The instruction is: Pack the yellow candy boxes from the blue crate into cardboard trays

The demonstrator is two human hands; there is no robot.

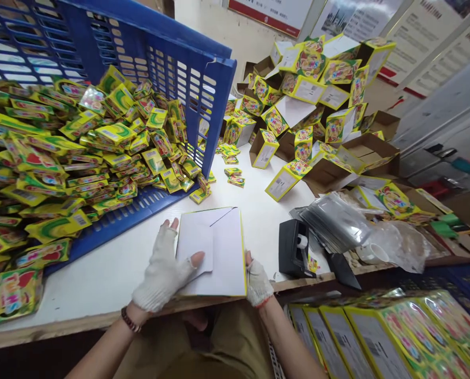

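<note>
In front of me at the table's edge is a carton (227,252) with a white face and thin yellow-green edges. A white flap lies across its left half, and a dark slit shows near the top. My left hand (162,271), in a white fingerless glove, holds the carton's left side. Its thumb presses on the flap while the other fingers reach along the outer edge. My right hand (257,279), gloved alike, grips the lower right edge; most of its fingers are hidden behind the carton.
A blue crate (219,105) on the left is heaped with small yellow-green packs (116,134). Open printed cartons (282,181) pile up at the back right. A black tape dispenser (292,247) stands beside clear plastic sheets (333,221). Filled cartons (369,337) sit lower right.
</note>
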